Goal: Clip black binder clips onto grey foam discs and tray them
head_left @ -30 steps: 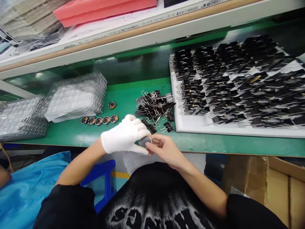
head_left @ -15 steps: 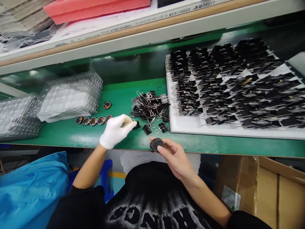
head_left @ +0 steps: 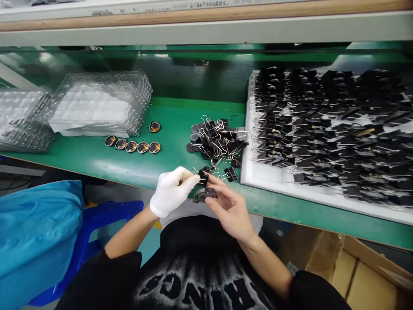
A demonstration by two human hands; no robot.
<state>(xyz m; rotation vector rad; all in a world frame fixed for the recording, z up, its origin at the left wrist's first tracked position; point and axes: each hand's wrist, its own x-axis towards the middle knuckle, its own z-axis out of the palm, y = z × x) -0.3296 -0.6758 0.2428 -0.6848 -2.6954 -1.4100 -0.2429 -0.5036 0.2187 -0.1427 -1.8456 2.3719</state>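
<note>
My left hand (head_left: 172, 189), in a white glove, pinches a black binder clip (head_left: 202, 178) between thumb and fingertips. Bare, my right hand (head_left: 230, 206) grips a small round black part (head_left: 206, 194) by its edge, just below the clip. The two held things are close together; whether they touch I cannot tell. Beyond my hands lies a heap of black binder clips (head_left: 219, 140) with wire handles, some round grey pads at its left side. A loose binder clip (head_left: 230, 174) lies near my right fingers.
Several round parts with orange-and-black insides (head_left: 131, 147) form a row at left, one more (head_left: 155, 126) behind them. Clear plastic trays (head_left: 138, 103) are stacked farther left. At right, a white foam board (head_left: 250, 168) carries rows of clipped parts. A shelf edge (head_left: 206, 28) crosses above.
My left hand has brought the binder clip rightward to the round part. My right hand has tilted the round part from face-up to edge-on. The camera view has shifted.
</note>
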